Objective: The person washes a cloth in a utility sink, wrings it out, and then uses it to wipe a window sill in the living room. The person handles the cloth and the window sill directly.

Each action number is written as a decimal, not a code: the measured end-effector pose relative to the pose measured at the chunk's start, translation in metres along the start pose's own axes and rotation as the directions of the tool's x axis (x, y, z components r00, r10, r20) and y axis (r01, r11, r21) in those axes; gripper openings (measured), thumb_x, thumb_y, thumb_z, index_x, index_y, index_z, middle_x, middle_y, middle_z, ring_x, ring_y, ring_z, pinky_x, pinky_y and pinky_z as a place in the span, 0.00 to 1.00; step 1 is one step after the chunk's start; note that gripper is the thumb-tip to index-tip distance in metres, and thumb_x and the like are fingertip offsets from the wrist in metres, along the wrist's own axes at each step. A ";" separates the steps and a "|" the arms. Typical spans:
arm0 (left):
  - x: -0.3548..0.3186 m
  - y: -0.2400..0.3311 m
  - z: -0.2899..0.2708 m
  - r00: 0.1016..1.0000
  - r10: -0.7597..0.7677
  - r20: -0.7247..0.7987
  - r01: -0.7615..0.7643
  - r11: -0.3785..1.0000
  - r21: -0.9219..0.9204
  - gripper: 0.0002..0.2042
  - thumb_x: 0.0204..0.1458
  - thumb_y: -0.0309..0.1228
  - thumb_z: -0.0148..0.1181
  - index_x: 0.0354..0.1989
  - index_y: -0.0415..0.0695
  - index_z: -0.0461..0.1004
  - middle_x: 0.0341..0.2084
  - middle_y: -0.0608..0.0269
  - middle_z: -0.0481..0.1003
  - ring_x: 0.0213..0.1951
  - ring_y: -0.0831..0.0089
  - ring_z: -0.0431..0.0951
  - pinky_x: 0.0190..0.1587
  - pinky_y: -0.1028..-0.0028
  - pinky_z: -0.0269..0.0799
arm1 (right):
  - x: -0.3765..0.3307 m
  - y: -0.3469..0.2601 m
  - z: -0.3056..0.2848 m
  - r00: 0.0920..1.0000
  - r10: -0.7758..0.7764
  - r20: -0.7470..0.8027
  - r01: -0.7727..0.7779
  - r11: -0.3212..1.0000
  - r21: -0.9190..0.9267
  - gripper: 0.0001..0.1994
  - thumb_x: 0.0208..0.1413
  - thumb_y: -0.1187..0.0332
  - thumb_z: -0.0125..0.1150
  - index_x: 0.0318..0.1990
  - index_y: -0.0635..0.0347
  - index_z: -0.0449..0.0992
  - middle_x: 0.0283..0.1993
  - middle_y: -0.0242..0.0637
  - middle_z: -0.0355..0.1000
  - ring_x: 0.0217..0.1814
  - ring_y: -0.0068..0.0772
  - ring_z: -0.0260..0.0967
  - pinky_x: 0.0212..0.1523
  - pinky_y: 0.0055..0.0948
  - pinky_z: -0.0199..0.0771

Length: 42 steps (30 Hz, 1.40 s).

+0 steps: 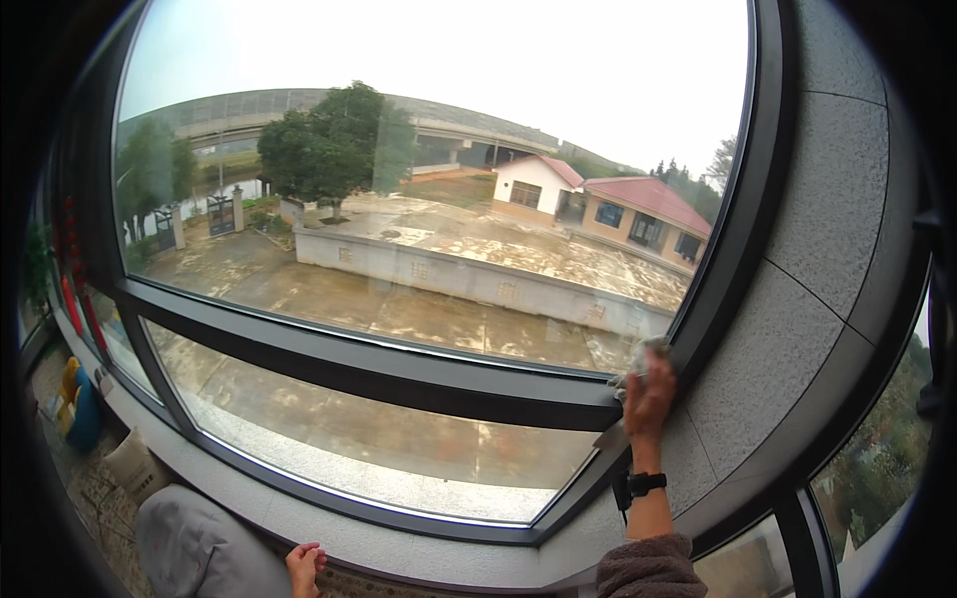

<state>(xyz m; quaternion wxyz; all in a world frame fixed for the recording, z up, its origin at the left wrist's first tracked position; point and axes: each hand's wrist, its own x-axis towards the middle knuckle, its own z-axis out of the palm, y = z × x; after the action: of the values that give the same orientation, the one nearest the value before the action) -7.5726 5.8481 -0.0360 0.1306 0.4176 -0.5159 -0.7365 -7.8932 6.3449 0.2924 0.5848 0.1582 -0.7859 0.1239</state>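
My right hand (650, 399) reaches up to the lower right corner of the large upper window pane (478, 269). Its fingers are closed on a crumpled light grey cloth (654, 347), pressed against the glass beside the dark window frame (738, 254). Part of the cloth is hidden behind the hand. A black band (646, 483) circles that wrist, and a brown fuzzy sleeve (653, 568) covers the forearm below. Low in the picture, my left hand (304, 570) hangs away from the window with loosely bent fingers and nothing visible in them.
A thick dark crossbar (399, 374) divides the upper pane from a lower one. Speckled stone sill (289, 523) runs below, and stone wall panels (827, 199) rise at right. Grey fabric (199, 548), a beige cushion-like thing (135, 466) and a blue-yellow object (80, 404) lie at lower left.
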 end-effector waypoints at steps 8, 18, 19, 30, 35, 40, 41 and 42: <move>0.053 0.044 0.036 0.923 0.381 0.058 -0.385 0.917 0.107 0.07 0.56 0.25 0.54 0.40 0.38 0.76 0.28 0.63 0.78 0.29 0.80 0.76 0.29 0.83 0.67 | -0.021 0.018 0.019 0.947 0.106 0.302 -0.048 0.980 -0.195 0.17 0.64 0.55 0.46 0.42 0.61 0.72 0.38 0.49 0.72 0.41 0.54 0.70 0.48 0.46 0.66; 0.074 0.107 0.112 0.894 0.445 0.042 -0.446 0.895 0.015 0.08 0.56 0.24 0.54 0.43 0.38 0.76 0.31 0.63 0.79 0.31 0.81 0.76 0.31 0.83 0.69 | -0.012 -0.118 0.051 0.948 -0.088 0.304 0.043 0.987 0.153 0.19 0.58 0.55 0.54 0.44 0.64 0.72 0.38 0.48 0.70 0.42 0.51 0.66 0.47 0.45 0.63; 0.074 0.104 0.114 0.905 0.420 0.070 -0.422 0.906 0.026 0.09 0.56 0.23 0.54 0.43 0.37 0.76 0.31 0.62 0.79 0.31 0.80 0.76 0.33 0.82 0.70 | -0.009 -0.138 0.056 0.943 -0.100 0.318 0.046 0.983 0.175 0.20 0.58 0.54 0.55 0.44 0.64 0.72 0.37 0.48 0.69 0.41 0.51 0.66 0.46 0.45 0.63; 0.112 0.087 0.036 0.964 0.266 -0.014 -0.265 0.963 0.048 0.07 0.57 0.21 0.53 0.39 0.35 0.77 0.31 0.60 0.79 0.32 0.75 0.77 0.38 0.77 0.74 | 0.017 -0.363 0.133 0.878 -0.329 0.347 0.129 0.862 0.491 0.21 0.52 0.56 0.61 0.44 0.68 0.73 0.35 0.47 0.69 0.38 0.47 0.66 0.44 0.43 0.62; 0.145 0.089 -0.054 0.957 0.261 -0.128 -0.264 0.964 -0.006 0.07 0.55 0.24 0.55 0.38 0.35 0.77 0.28 0.61 0.79 0.30 0.77 0.78 0.33 0.79 0.73 | 0.026 -0.499 0.183 0.848 -0.386 0.364 0.137 0.822 0.552 0.20 0.53 0.56 0.60 0.44 0.66 0.74 0.36 0.47 0.72 0.40 0.48 0.69 0.44 0.42 0.64; 0.167 0.077 -0.152 0.950 0.190 -0.248 -0.221 0.970 -0.103 0.08 0.55 0.26 0.55 0.39 0.38 0.77 0.29 0.61 0.79 0.29 0.78 0.78 0.30 0.80 0.72 | 0.036 -0.637 0.235 0.851 -0.435 0.293 0.208 0.792 0.574 0.18 0.54 0.54 0.59 0.34 0.63 0.74 0.33 0.45 0.70 0.38 0.45 0.68 0.42 0.41 0.63; 0.169 0.073 -0.172 0.950 0.188 -0.248 -0.222 0.968 -0.118 0.08 0.55 0.26 0.54 0.40 0.39 0.77 0.30 0.61 0.80 0.29 0.77 0.78 0.31 0.79 0.72 | 0.037 -0.664 0.245 0.845 -0.443 0.301 0.210 0.791 0.574 0.18 0.54 0.54 0.59 0.34 0.63 0.74 0.33 0.45 0.70 0.38 0.45 0.68 0.42 0.40 0.63; 0.170 0.069 -0.194 0.942 0.185 -0.280 -0.229 0.964 -0.133 0.08 0.54 0.26 0.55 0.39 0.39 0.76 0.29 0.61 0.79 0.29 0.77 0.78 0.31 0.80 0.72 | 0.037 -0.691 0.256 0.839 -0.446 0.313 0.209 0.794 0.571 0.18 0.54 0.53 0.59 0.33 0.63 0.74 0.33 0.45 0.70 0.38 0.44 0.68 0.42 0.40 0.63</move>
<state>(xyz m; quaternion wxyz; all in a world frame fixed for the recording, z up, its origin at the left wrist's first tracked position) -7.5488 5.5863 -0.0812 0.3090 0.4435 -0.4726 -0.6961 -7.8565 5.6086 0.2617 0.3442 0.4691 -0.7920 0.1852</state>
